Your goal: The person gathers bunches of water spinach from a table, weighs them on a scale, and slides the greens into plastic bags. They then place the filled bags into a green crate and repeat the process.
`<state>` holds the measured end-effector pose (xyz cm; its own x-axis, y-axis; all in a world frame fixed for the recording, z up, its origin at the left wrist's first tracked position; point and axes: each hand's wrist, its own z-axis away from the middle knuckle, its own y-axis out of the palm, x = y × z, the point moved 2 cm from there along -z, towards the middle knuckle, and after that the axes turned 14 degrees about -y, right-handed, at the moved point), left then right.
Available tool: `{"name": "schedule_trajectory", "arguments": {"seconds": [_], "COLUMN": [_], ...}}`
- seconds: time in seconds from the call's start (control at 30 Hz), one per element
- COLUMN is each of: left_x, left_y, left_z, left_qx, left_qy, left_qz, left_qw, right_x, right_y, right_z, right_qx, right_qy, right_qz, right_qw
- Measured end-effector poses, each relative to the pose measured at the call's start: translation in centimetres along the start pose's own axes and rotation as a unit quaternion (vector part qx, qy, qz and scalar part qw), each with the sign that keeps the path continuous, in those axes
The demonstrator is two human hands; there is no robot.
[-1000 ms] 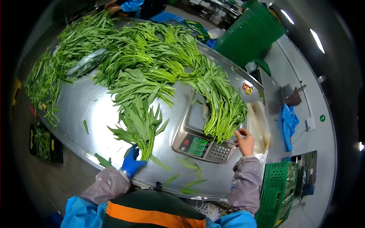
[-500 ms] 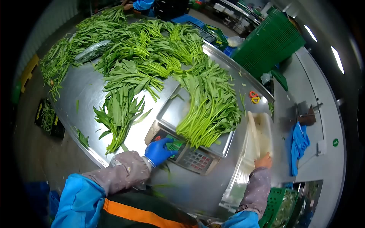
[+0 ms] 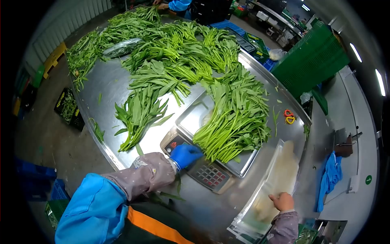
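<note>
Leafy greens [image 3: 233,122] lie heaped on the metal tray [image 3: 244,167] of a scale. My left hand [image 3: 185,155], in a blue glove, is over the scale's panel at the lower left end of that heap. Its fingers are bent close to the stem ends; whether they grip anything is hidden. Bare and ungloved, my right hand [image 3: 283,201] rests at the lower right edge of a stack of clear plastic bags [image 3: 271,179], thumb apart from the curled fingers. The scale's keypad [image 3: 210,175] shows between the two hands.
More bunches of greens [image 3: 170,53] cover the far part of the metal table [image 3: 91,105]. Red and yellow scissors [image 3: 289,117] lie right of the scale. Green crates [image 3: 310,57] stand beyond the table edge. Another person's blue sleeve [image 3: 180,5] shows at the top.
The view has shifted, so the table sits farther right. My left hand has moved from the display towards the stem ends. My right hand has slid down along the bags, its thumb now raised.
</note>
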<state>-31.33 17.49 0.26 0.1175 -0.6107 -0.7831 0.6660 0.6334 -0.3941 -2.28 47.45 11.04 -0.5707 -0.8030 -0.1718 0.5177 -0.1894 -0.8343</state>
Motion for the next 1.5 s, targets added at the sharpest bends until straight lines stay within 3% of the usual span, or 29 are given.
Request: {"name": "schedule_trajectory", "arguments": {"seconds": [0.07, 0.1, 0.13, 0.27, 0.4, 0.5, 0.6, 0.67, 0.7, 0.73, 0.77, 0.8, 0.83, 0.87, 0.9, 0.93, 1.0, 1.07, 1.1, 1.13, 1.17, 1.2, 1.27, 1.3, 1.33, 1.4, 1.47, 1.5], "left_x": [-0.3, -0.3, -0.1, -0.7, -0.9, 0.0, 2.0, 2.5, 0.2, -1.7, -2.6, -8.3, -7.5, -8.1, -8.6, -10.1, -11.6, -11.9, -12.3, -13.2, -13.7, -13.4, -14.1, -13.5, -14.5, -14.8, -17.6, -19.2], "left_y": [-0.3, -0.5, -0.5, -1.0, -1.2, -1.6, -2.7, -5.0, -7.0, -8.3, -8.6, -11.2, -9.8, -9.0, -8.4, -8.2, -6.7, -3.3, -1.8, -1.1, -0.6, 0.5, 1.3, 2.7, 2.0, 3.7, 4.0, 4.0], "left_z": [0.0, -0.1, -0.1, 0.0, -0.2, 0.6, 3.0, 2.5, 2.3, 1.0, -2.1, -0.6, -4.7, -7.1, -8.8, -9.3, -11.1, -13.8, -14.5, -14.7, -15.1, -15.8, -15.0, -15.8, -14.1, -12.7, -7.3, -4.6], "left_qx": [-0.002, 0.011, 0.008, -0.009, -0.014, -0.003, 0.218, 0.428, 0.415, 0.324, 0.272, 0.185, 0.082, 0.045, 0.112, 0.111, 0.223, 0.098, 0.06, 0.021, 0.043, 0.03, 0.064, 0.104, 0.106, 0.105, 0.141, 0.157], "left_qy": [0.012, -0.004, 0.005, 0.076, 0.149, 0.229, 0.202, 0.207, 0.181, 0.145, 0.201, 0.047, 0.093, 0.037, -0.017, -0.035, -0.124, -0.018, 0.007, 0.032, -0.039, -0.003, 0.117, 0.114, 0.159, 0.191, 0.233, 0.253], "left_qz": [-0.014, -0.014, -0.013, -0.054, -0.127, -0.222, -0.43, -0.517, -0.529, -0.474, -0.23, -0.114, -0.021, 0.016, 0.104, 0.026, -0.073, -0.018, 0.008, 0.034, -0.026, -0.022, 0.038, 0.037, 0.055, 0.008, 0.009, 0.013], "left_qw": [1.0, 1.0, 1.0, 0.996, 0.98, 0.948, 0.853, 0.711, 0.718, 0.806, 0.913, 0.975, 0.992, 0.998, 0.988, 0.993, 0.964, 0.995, 0.998, 0.999, 0.998, 0.999, 0.99, 0.987, 0.98, 0.976, 0.962, 0.955], "right_x": [4.8, 8.0, 10.9, 24.4, 27.2, 27.8, 28.0, 27.9, 27.8, 27.6, 27.4, 27.1, 26.0, 24.9, 23.6, 22.7, 21.2, 19.9, 19.2, 19.4, 19.4, 19.4, 19.3, 20.3, 20.9, 21.3, 18.4, 16.0], "right_y": [-3.0, -4.9, -6.3, -12.7, -9.0, -9.0, -9.0, -9.1, -9.5, -10.5, -11.8, -12.6, -12.3, -11.5, -9.2, -7.6, -5.3, -4.7, -5.3, -7.2, -8.0, -7.9, -6.1, -6.1, -7.4, -9.0, -8.9, -8.6], "right_z": [0.8, 0.2, -1.3, -5.4, -13.6, -14.2, -14.3, -14.0, -13.5, -12.1, -10.0, -8.3, -6.6, -4.7, -4.1, -3.3, -4.5, -6.6, -8.6, -10.0, -12.3, -15.3, -21.3, -21.9, -20.2, -16.1, -12.1, -9.9], "right_qx": [-0.193, -0.332, -0.393, -0.459, -0.411, -0.396, -0.393, -0.395, -0.401, -0.417, -0.435, -0.452, -0.482, -0.462, -0.425, -0.366, -0.281, -0.187, -0.146, -0.13, -0.149, -0.167, -0.235, -0.246, -0.246, -0.267, -0.337, -0.354], "right_qy": [-0.079, -0.194, -0.277, -0.394, -0.374, -0.376, -0.379, -0.376, -0.382, -0.377, -0.371, -0.365, -0.366, -0.318, -0.244, -0.203, -0.063, 0.042, 0.014, 0.049, 0.0, -0.055, -0.045, -0.04, 0.004, -0.075, -0.105, -0.094], "right_qz": [-0.069, -0.162, -0.143, -0.066, -0.048, -0.05, -0.047, -0.043, -0.041, -0.075, -0.106, -0.136, -0.215, -0.388, -0.568, -0.677, -0.726, -0.764, -0.795, -0.783, -0.805, -0.825, -0.795, -0.789, -0.776, -0.835, -0.825, -0.811], "right_qw": [0.976, 0.909, 0.865, 0.794, 0.83, 0.837, 0.836, 0.837, 0.832, 0.824, 0.814, 0.803, 0.767, 0.731, 0.661, 0.605, 0.625, 0.616, 0.589, 0.606, 0.574, 0.537, 0.558, 0.562, 0.58, 0.475, 0.44, 0.457]}}
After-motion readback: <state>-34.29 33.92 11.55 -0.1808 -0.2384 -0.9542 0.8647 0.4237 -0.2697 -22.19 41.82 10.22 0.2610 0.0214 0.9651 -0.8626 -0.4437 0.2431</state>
